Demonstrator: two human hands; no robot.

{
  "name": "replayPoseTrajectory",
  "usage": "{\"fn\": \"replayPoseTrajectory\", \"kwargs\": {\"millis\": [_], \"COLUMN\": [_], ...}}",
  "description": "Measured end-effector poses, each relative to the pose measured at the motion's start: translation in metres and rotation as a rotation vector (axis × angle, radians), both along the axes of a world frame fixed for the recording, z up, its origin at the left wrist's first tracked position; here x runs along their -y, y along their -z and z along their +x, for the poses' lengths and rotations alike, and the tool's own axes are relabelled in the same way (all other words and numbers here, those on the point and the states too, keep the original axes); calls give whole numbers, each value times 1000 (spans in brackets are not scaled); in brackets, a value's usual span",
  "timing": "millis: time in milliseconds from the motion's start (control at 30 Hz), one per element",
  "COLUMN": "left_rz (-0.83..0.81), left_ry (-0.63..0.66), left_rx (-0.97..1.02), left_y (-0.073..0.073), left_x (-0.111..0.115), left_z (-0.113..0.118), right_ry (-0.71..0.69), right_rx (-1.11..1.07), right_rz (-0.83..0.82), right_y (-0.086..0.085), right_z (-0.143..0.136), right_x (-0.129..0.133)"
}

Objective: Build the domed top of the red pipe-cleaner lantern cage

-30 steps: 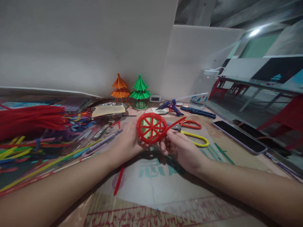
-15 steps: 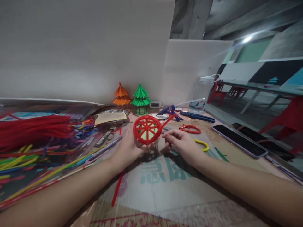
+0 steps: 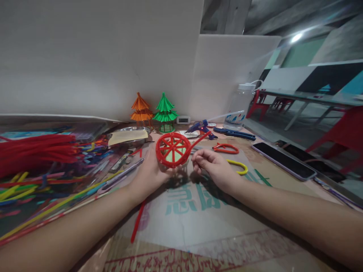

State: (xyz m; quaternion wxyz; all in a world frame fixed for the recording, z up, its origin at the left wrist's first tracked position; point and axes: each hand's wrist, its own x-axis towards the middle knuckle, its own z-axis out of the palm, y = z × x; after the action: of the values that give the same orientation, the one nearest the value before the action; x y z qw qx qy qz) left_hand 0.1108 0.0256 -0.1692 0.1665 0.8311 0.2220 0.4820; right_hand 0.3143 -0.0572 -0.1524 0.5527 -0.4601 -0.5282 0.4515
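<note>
In my left hand (image 3: 153, 168) is a round red pipe-cleaner frame (image 3: 172, 164) with spokes like a wheel, gripped from its left side. Pale green shows between the spokes, and a loose red end (image 3: 200, 139) sticks out to the upper right. Just right of the frame, my right hand (image 3: 208, 166) has its fingers curled together, apart from the rim. Whatever those fingers may pinch is hidden. A red pipe cleaner (image 3: 138, 223) lies on the sheet below my left wrist. Yellow-handled scissors (image 3: 240, 167) and a red-handled tool (image 3: 228, 148) lie beyond my right hand.
Orange (image 3: 138, 109) and green (image 3: 164, 113) pagoda models stand at the back, near a blue glue gun (image 3: 202, 127). Pipe cleaners (image 3: 36, 155) crowd the left. A water bottle (image 3: 236, 107), blue cutter (image 3: 235, 133) and phone (image 3: 283, 161) are on the right.
The whole view has shifted slightly, so things sit a little higher and further left. My left hand keeps its grip on the red frame; my right fingers have curled in a bit more.
</note>
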Motion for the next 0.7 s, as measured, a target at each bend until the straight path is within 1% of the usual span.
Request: {"fn": "replayPoseTrajectory", "kwargs": {"millis": [167,300,433,700], "left_rz": [57,108,160,164], "left_ry": [-10,-35,-38,-35], "left_rx": [-13,-29,-60,-85], "left_y": [0,1,2,1], "left_x": [-1,-4,-3,-2], "left_z": [-3,-5,-5,-6], "right_ry": [16,-20,-43,-48], "right_rx": [-8,-7,28,37], "right_rz": [0,-23,-2,-20], "right_y": [-2,-3,-4,0], "right_z": [-2,-5,-6,-5], "right_x": [0,4,7,4]}}
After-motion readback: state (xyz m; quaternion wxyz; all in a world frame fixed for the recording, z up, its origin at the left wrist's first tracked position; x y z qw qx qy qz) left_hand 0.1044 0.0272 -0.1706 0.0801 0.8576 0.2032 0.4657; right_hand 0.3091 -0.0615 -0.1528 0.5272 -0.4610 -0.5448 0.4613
